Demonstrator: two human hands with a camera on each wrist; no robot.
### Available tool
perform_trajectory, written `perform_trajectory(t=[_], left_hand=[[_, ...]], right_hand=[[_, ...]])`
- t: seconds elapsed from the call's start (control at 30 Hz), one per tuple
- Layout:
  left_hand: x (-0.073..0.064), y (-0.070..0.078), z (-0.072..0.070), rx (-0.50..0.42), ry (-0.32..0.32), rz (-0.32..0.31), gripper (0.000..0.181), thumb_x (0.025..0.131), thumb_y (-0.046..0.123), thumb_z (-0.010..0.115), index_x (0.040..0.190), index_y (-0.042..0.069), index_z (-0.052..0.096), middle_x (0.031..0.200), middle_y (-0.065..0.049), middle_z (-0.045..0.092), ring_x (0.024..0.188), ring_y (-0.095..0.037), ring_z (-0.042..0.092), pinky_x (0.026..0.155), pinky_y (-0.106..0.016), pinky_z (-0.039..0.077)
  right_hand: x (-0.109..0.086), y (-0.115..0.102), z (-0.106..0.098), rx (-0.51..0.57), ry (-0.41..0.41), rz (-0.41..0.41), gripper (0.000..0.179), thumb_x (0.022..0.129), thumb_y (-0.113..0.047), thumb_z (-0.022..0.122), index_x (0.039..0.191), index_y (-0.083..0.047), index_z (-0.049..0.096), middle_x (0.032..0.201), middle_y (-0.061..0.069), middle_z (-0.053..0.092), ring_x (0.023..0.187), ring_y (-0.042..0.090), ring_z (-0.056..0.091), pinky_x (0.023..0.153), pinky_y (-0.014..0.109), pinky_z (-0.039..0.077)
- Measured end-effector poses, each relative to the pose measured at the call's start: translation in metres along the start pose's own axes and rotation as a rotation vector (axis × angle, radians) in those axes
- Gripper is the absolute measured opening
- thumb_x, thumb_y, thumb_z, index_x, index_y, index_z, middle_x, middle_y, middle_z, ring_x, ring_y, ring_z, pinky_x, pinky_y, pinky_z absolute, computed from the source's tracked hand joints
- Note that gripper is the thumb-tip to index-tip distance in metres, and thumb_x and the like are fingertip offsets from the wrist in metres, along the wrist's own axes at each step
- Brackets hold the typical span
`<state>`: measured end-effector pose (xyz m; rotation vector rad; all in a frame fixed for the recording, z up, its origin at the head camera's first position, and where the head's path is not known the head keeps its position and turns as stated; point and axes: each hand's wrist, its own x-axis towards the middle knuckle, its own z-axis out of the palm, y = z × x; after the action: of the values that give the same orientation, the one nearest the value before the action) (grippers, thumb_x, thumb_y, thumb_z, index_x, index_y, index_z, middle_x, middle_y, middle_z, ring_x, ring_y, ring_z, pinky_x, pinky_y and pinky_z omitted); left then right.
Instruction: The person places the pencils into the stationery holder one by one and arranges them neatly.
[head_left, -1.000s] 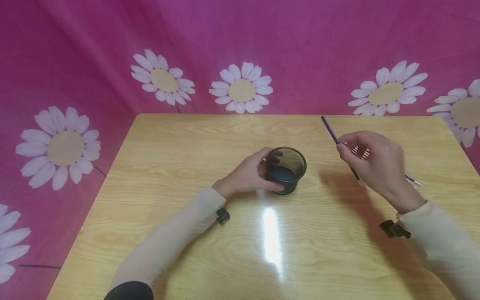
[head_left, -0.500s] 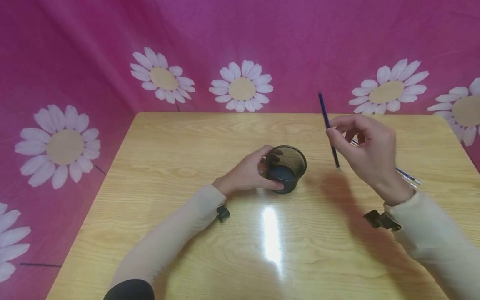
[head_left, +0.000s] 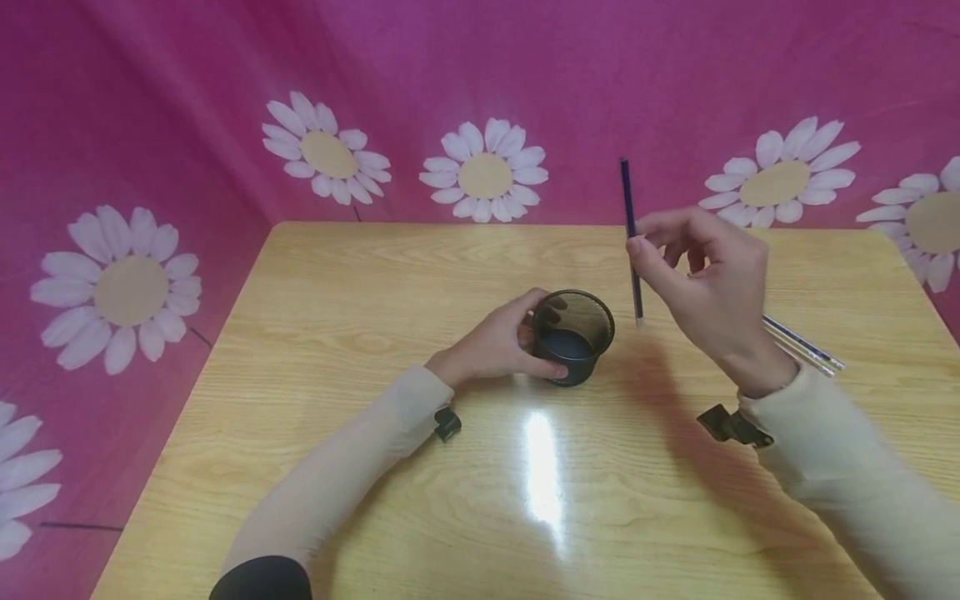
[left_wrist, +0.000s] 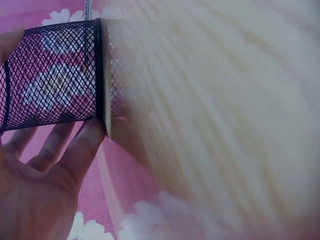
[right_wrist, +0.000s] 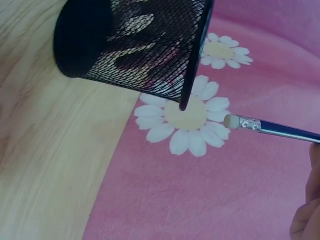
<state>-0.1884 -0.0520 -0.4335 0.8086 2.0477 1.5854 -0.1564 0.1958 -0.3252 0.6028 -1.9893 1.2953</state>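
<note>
A black mesh pencil cup (head_left: 573, 333) stands upright on the wooden table, with nothing showing inside it. My left hand (head_left: 498, 342) grips its left side, thumb at the front and fingers round the back; the left wrist view shows the mesh wall (left_wrist: 55, 75) close up. My right hand (head_left: 708, 279) pinches a dark blue pencil (head_left: 628, 200) between thumb and fingers, in the air right of the cup. The pencil is nearly vertical, its eraser end (right_wrist: 231, 121) down and just beyond the cup's rim in the right wrist view.
Other pencils (head_left: 806, 343) lie on the table (head_left: 375, 275) to the right, partly hidden behind my right hand. A pink cloth (head_left: 600, 83) with white daisies hangs behind the table and along its left side.
My right hand has lifted and moved left toward the cup, turning the pencil from slanted to nearly upright. More of the pencils on the table show now. My left hand and the cup stay put.
</note>
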Motion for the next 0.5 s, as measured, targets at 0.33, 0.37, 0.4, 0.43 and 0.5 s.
perform_trajectory(t=[0.33, 0.37, 0.4, 0.43, 0.5], left_hand=[[0.0, 0.001, -0.001, 0.054, -0.011, -0.009, 0.085, 0.081, 0.009, 0.098, 0.151, 0.01, 0.05, 0.142, -0.013, 0.059, 0.118, -0.027, 0.069, 0.103, -0.03, 0.057], [0.0, 0.001, -0.001, 0.056, -0.012, -0.01, 0.086, 0.081, 0.009, 0.099, 0.151, 0.01, 0.049, 0.142, -0.013, 0.059, 0.119, -0.027, 0.069, 0.103, -0.03, 0.057], [0.001, 0.001, -0.001, 0.059, -0.013, -0.011, 0.086, 0.081, 0.009, 0.098, 0.151, 0.01, 0.049, 0.142, -0.013, 0.059, 0.119, -0.026, 0.069, 0.103, -0.03, 0.057], [0.001, 0.001, -0.001, 0.062, -0.013, -0.013, 0.086, 0.081, 0.009, 0.098, 0.151, 0.009, 0.049, 0.143, -0.012, 0.059, 0.119, -0.026, 0.069, 0.103, -0.029, 0.057], [0.001, 0.001, -0.002, 0.06, -0.02, -0.012, 0.087, 0.081, 0.008, 0.098, 0.153, 0.007, 0.048, 0.143, -0.013, 0.059, 0.119, -0.026, 0.069, 0.103, -0.03, 0.057]], right_hand=[[0.004, -0.008, 0.016, 0.073, 0.015, 0.01, 0.014, 0.09, -0.005, 0.079, 0.099, 0.006, 0.08, 0.086, -0.015, 0.074, 0.063, 0.006, 0.052, 0.052, 0.018, 0.027], [0.004, -0.008, 0.018, 0.077, 0.01, 0.009, 0.014, 0.09, -0.005, 0.079, 0.099, 0.006, 0.08, 0.086, -0.014, 0.074, 0.063, 0.006, 0.052, 0.052, 0.019, 0.027], [0.003, -0.008, 0.02, 0.076, 0.004, 0.009, 0.014, 0.09, -0.006, 0.08, 0.1, 0.005, 0.08, 0.086, -0.013, 0.074, 0.063, 0.006, 0.052, 0.051, 0.019, 0.027], [0.003, -0.007, 0.022, 0.072, -0.002, 0.007, 0.014, 0.091, -0.006, 0.08, 0.1, 0.004, 0.08, 0.086, -0.012, 0.074, 0.063, 0.006, 0.052, 0.051, 0.019, 0.027], [0.001, -0.006, 0.025, 0.058, -0.024, 0.0, 0.014, 0.092, -0.007, 0.08, 0.101, 0.004, 0.08, 0.086, -0.007, 0.075, 0.063, 0.007, 0.052, 0.051, 0.019, 0.027]])
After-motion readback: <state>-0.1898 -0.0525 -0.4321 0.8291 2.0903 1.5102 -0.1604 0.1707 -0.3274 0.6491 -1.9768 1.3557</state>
